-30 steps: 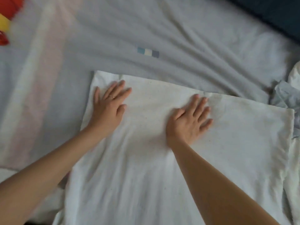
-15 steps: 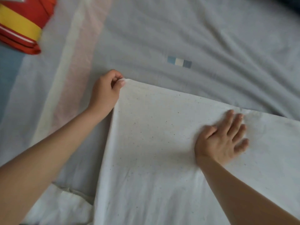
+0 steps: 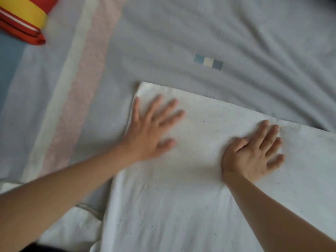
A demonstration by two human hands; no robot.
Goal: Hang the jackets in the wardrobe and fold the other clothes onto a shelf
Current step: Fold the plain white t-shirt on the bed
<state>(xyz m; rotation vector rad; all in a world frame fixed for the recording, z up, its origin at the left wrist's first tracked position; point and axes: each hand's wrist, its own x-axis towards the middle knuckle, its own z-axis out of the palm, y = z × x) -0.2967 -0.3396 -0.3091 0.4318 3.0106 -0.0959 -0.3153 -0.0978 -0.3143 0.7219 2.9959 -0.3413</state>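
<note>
Two bare forearms reach in from the near edge of the head view, and both end on one white garment [image 3: 181, 206] spread over a grey bed sheet [image 3: 227, 30]. The garment is pale cloth with tiny dark specks. Its far edge runs straight from a corner at upper middle down toward the right.

The left grip [image 3: 149, 133], a hand with straight, spread fingers, lies palm down on the garment just inside that far left corner, its little finger close along the left edge. It is slightly blurred, and a thin ring [image 3: 160, 122] shows on one finger. It holds nothing.

The right grip [image 3: 252, 157] also lies palm down, fingers straight and close together, their tips just short of the far edge. The cloth puckers faintly round the heel of the hand. It too clasps nothing and only presses. The two are well apart, with bare cloth between them.

Beyond the garment a small label [image 3: 208, 62] of three coloured squares sits on the sheet. A cream and pink band [image 3: 78, 91] runs down the sheet to the left, and a red and yellow item [image 3: 21, 17] lies at the far left corner. More white fabric [image 3: 72, 226] lies beside the garment at the near left.
</note>
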